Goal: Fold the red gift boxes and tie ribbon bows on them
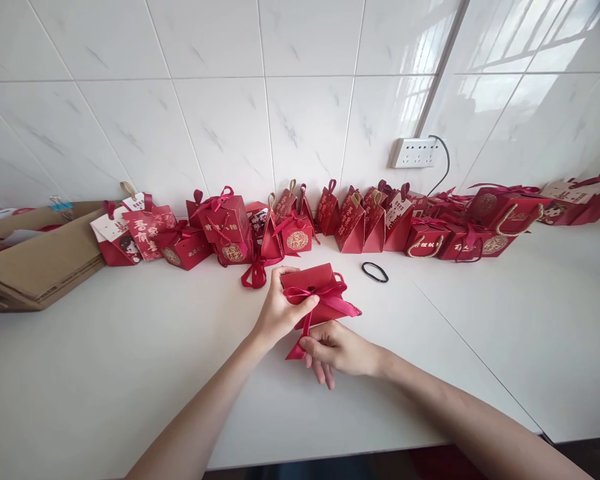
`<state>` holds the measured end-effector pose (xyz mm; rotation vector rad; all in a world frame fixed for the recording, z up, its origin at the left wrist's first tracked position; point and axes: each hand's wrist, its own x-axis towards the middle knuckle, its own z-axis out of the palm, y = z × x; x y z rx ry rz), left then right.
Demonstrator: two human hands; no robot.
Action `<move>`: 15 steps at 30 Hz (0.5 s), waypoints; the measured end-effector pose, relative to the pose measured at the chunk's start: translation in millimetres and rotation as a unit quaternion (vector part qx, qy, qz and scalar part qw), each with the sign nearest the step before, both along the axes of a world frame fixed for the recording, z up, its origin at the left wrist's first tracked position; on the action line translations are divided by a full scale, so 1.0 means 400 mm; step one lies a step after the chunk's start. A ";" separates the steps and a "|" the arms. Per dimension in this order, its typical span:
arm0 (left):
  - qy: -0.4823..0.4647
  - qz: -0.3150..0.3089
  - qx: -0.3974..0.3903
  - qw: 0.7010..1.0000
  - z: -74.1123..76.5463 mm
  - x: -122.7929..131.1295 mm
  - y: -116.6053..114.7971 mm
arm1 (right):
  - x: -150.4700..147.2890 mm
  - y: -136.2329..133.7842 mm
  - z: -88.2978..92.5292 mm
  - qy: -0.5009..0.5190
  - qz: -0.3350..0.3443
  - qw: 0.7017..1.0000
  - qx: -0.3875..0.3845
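A small red gift box (314, 283) lies on the white counter (130, 360) just in front of me, with a red ribbon (330, 301) tied across it. My left hand (280, 308) is closed on the box's left side, thumb pressed on top. My right hand (337, 350) sits just below the box, its thumb and fingers pinching a ribbon tail (300, 340) that hangs down from the knot.
A long row of red gift boxes and bags (350, 223) lines the tiled wall. A black hair tie (375, 271) lies right of the box. Flattened cardboard (35, 257) is stacked at the left. A power strip (414, 152) hangs on the wall.
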<state>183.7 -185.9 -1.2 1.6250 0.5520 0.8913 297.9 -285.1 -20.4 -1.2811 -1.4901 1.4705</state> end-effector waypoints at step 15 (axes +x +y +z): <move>0.026 -0.003 -0.009 1.000 -0.004 -0.004 0.003 | 0.139 -0.020 0.106 0.128 -0.058 0.989 -0.052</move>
